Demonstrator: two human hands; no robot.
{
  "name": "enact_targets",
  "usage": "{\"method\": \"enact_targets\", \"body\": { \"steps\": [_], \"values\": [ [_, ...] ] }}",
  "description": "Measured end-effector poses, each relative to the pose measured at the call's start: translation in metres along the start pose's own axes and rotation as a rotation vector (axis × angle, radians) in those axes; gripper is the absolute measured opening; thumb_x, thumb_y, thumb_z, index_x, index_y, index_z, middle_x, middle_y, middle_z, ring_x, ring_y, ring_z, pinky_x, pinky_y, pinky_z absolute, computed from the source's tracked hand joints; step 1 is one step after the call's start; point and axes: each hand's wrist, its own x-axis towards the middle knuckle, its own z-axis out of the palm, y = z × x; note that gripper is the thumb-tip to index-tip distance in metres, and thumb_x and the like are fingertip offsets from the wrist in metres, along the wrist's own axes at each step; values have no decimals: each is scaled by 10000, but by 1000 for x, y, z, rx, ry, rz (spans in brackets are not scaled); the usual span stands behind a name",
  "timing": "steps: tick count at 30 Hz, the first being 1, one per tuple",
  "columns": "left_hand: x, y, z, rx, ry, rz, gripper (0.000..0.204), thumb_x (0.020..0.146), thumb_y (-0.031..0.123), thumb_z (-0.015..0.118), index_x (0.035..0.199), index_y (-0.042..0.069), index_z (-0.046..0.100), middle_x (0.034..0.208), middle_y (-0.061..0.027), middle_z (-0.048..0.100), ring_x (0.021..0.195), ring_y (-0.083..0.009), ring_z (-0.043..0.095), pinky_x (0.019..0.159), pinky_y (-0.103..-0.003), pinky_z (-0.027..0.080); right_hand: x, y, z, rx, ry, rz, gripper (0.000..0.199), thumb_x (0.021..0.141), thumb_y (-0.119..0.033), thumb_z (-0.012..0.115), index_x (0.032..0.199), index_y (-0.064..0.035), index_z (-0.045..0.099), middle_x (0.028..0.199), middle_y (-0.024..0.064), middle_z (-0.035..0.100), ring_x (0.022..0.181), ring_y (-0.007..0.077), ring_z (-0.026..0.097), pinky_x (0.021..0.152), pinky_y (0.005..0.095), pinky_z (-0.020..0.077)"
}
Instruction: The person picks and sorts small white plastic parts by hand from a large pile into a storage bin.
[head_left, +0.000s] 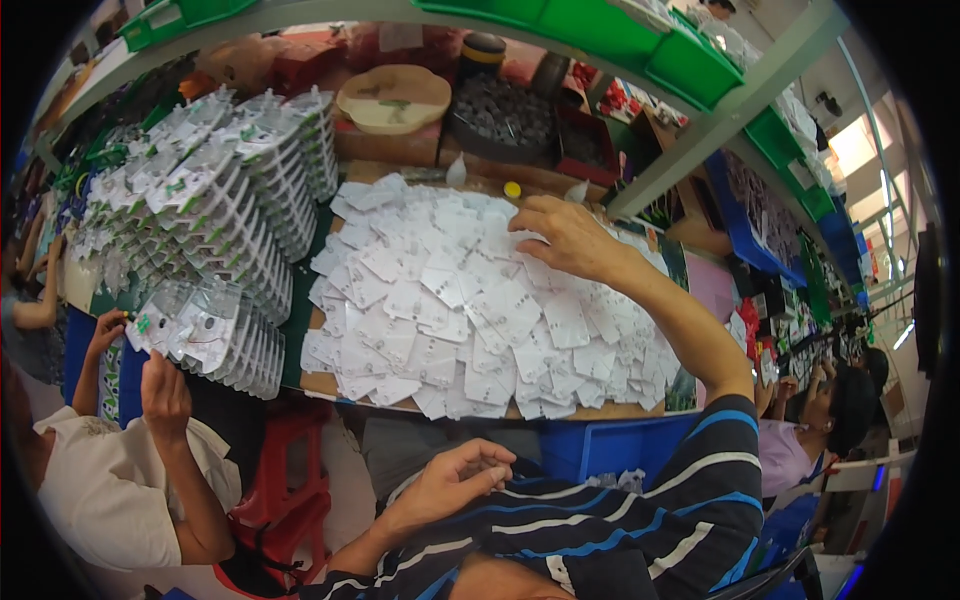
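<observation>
Far left of my hands, a co-worker's hand (166, 396) by stacks (215, 190) of clear parts, which crowd that side; my left hand (455, 487), half-curled, seemingly empty, is nearer me than the pile (480, 300) of white pieces. Pile lies under and left of my right hand (570, 236), loosely spread, no piece visible in it; I judge most handling remains. Blue bin (572, 450) nearer me; post (730, 115) limits reach rightward.

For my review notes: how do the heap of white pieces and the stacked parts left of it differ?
The heap of white pieces lies jumbled; the stacked parts stand in ordered layers. The heap is nearly all whitish; the stacked parts show green bits. Both look mostly pale.
</observation>
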Motion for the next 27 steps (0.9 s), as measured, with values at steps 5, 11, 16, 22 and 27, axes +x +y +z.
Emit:
{"method": "enact_targets", "body": {
  "steps": [5, 11, 16, 22, 27],
  "values": [
    [5, -9, -12, -36, -41, 45, 285, 964, 120, 585, 1228, 16, 564, 1055, -67, 659, 907, -93, 617, 805, -224, 493, 38, -1, -25, 34, 99, 39, 195, 833, -188, 666, 968, -46, 671, 916, 127, 634, 846, 354, 625, 736, 449, 497],
    [-4, 6, -24, -60, -22, 16, 277, 982, 153, 570, 1230, 31, 553, 1036, -30, 628, 922, -75, 581, 812, -213, 475, 171, 33, -19, 175, 159, 139, 255, 838, -272, 648, 942, -48, 709, 854, 184, 692, 835, 361, 663, 743, 429, 512],
    [-7, 14, -43, -80, 23, 34, 295, 982, 158, 571, 1244, 23, 550, 1050, -41, 632, 938, -84, 585, 821, -223, 479, 265, 62, 27, 55, 123, 322, 370, 802, -355, 688, 957, -19, 703, 854, 186, 695, 830, 314, 681, 715, 402, 521],
    [-7, 19, -61, -120, 48, 59, 303, 984, 156, 569, 1247, 7, 544, 1064, -60, 636, 956, -98, 593, 837, -234, 483, 307, 60, 68, -203, -88, 346, 366, 759, -347, 700, 977, -55, 725, 998, 196, 697, 965, 346, 666, 822, 412, 512],
    [-11, 25, -65, -120, 35, 56, 300, 986, 142, 563, 1248, -2, 540, 1069, -71, 635, 963, -104, 595, 850, -240, 484, 310, 58, 76, -179, -11, 384, 322, 765, -199, 683, 1041, -35, 708, 1009, 174, 695, 909, 282, 686, 799, 395, 538]
  ]
}}
